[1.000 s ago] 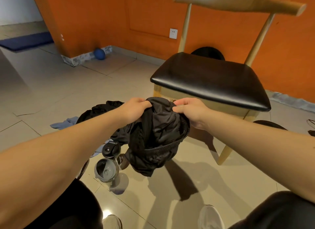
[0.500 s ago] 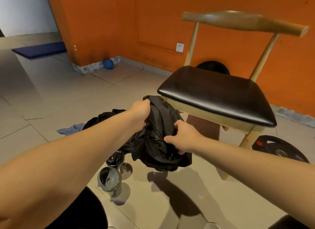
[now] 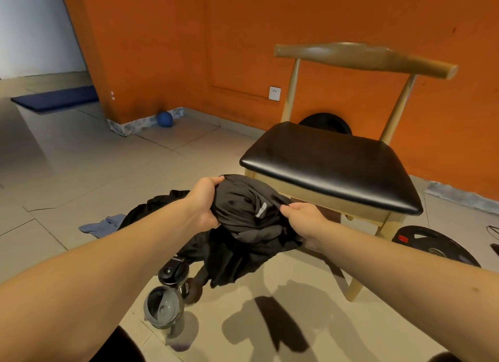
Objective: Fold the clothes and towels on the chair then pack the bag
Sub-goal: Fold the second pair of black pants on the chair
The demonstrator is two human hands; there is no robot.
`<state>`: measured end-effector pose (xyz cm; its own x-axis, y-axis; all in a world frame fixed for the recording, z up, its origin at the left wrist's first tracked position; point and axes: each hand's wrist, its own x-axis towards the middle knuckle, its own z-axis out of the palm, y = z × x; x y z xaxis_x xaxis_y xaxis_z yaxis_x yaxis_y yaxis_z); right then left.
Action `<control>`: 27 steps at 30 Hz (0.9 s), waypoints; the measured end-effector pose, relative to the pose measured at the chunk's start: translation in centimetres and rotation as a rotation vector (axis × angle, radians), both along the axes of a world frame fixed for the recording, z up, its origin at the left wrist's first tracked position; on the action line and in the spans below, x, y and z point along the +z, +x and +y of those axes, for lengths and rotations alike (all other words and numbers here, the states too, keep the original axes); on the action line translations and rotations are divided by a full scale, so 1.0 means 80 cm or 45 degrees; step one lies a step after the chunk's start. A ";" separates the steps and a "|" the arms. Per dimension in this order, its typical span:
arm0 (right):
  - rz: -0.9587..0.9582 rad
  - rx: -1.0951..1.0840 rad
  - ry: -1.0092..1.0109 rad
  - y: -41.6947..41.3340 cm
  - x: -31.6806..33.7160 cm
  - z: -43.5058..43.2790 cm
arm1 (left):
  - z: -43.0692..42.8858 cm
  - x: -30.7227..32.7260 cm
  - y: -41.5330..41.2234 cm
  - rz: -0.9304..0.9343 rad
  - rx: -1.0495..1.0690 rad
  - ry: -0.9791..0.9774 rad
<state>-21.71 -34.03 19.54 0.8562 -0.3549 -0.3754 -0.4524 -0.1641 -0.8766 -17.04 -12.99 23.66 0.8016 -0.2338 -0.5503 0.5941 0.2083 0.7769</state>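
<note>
Left hand [image 3: 206, 199]: fingers curled over the top of the bunched black garment [image 3: 243, 224], gripping a thick fold of cloth.
Right hand [image 3: 302, 218]: thumb and fingers pinch the garment's right edge; wrist level with the left.
Black garment: thin, smooth, slightly glossy fabric, crumpled into a rounded mass between the two hands; a small pale grey mark shows near its centre, and a loose flap hangs below.
Garment position: held in the air just in front of the front-left corner of the chair [image 3: 332, 167], not touching the seat.
Chair: padded black seat with a leather-like sheen and rounded edges; pale wooden legs, and a curved, darker wooden backrest bar.
Floor [image 3: 81, 167]: large beige tiles, glossy, with thin joint lines.
Bottles: one clear cup with grey lid [image 3: 164, 307] and one black-capped bottle [image 3: 172, 272], upright on the floor below the garment.
Blue cloth [image 3: 101, 225]: soft, crumpled, flat on the floor left of the left forearm.
Weight plate [image 3: 432, 245]: black disc, flat on the floor beside the chair's right legs.
Ball [image 3: 164, 118]: blue sphere against the orange wall base.
</note>
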 end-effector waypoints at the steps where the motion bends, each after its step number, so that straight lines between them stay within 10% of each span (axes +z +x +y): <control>1: 0.034 -0.034 0.067 0.001 0.003 -0.002 | 0.002 0.000 0.000 -0.011 -0.017 -0.014; 10: 0.176 -0.133 0.419 0.007 0.005 -0.011 | 0.049 -0.039 0.028 0.000 -0.046 0.447; 15: 0.190 -0.107 0.457 0.006 0.009 0.004 | 0.039 -0.050 0.022 -0.507 -0.144 1.163; 22: 0.196 -0.008 0.403 0.003 0.017 0.026 | -0.009 -0.038 -0.026 -1.046 -0.987 1.051; 27: 0.003 -0.009 0.390 0.001 0.011 0.023 | -0.019 -0.045 -0.027 -1.096 -0.946 1.084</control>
<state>-21.65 -32.23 20.45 0.8533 -0.2309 -0.4675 -0.4543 0.1107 -0.8839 -19.23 -14.49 20.09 0.7927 -0.5920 -0.1454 -0.3584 -0.6456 0.6744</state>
